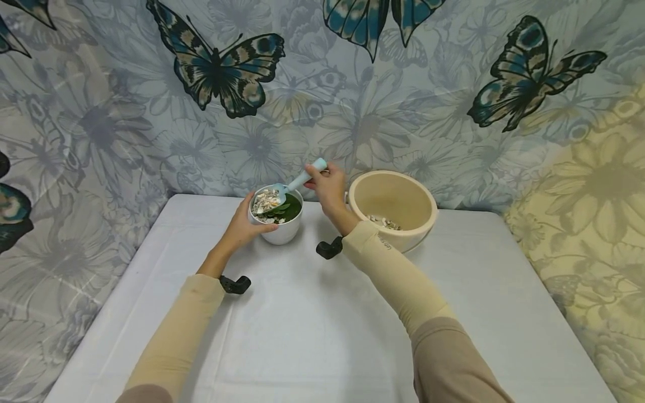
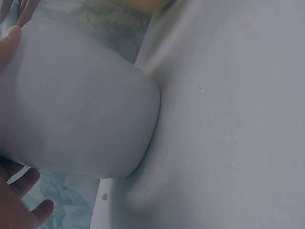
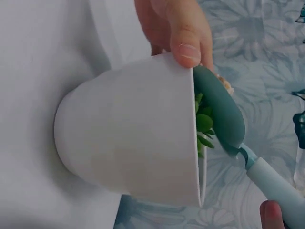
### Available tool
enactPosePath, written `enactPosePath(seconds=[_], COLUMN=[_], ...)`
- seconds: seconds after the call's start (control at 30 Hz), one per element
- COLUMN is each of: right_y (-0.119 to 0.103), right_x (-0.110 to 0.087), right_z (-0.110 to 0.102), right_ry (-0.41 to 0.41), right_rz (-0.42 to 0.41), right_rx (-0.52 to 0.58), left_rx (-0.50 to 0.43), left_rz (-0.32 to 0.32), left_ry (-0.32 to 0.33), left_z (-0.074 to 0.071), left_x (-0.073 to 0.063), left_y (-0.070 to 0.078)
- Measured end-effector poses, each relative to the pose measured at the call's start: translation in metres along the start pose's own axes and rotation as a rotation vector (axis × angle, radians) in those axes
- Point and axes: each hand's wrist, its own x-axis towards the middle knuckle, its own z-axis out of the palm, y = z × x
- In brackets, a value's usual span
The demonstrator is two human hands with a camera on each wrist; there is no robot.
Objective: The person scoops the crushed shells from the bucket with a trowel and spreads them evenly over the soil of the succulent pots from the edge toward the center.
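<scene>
Holding the white pot [image 1: 280,235] upright on the white-covered worktop [image 1: 287,336], with the left hand [image 1: 241,226] clamped round its side and with the thumb near the rim. Pinching the handle of the pale blue scoop [image 1: 301,179] with the fingers of the right hand [image 1: 330,187]. Holding the scoop slanted over the mouth of the white pot, heaped with pale chips [image 1: 267,199], just beside green leaves [image 1: 289,208]. Unable to tell whether touching the rim with the scoop. Seen just beside the right wrist: a larger beige pot [image 1: 410,238] with pale bits [image 1: 385,223] inside. Seen behind the worktop: a butterfly-printed cloth [image 1: 363,129].
</scene>
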Motion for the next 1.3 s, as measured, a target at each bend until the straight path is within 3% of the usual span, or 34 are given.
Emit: enactPosePath(seconds=[0.3, 0.57, 0.97, 1.13, 1.3], right_y=[0.004, -0.001, -0.01, -0.009, -0.011], right_x=[0.0, -0.001, 0.0, -0.002, -0.003], right_z=[0.001, -0.004, -0.005, -0.003, 0.0], right_ry=[0.016, -0.029, -0.035, -0.05, -0.07], right_rz=[0.066, 0.132, 0.085, 0.039, 0.031], right_rx=[0.041, 0.04, 0.01, -0.02, -0.043], left_rx=[0.035, 0.052, 0.063, 0.02, 0.005], left_rz=[0.009, -0.001, -0.001, 0.001, 0.015], left_ry=[0.015, 0.014, 0.015, -0.02, 0.0], left_z=[0.001, 0.001, 0.003, 0.001, 0.001], left_x=[-0.004, -0.004, -0.005, 0.0, 0.001], left_y=[0.002, 0.002, 0.002, -0.001, -0.002])
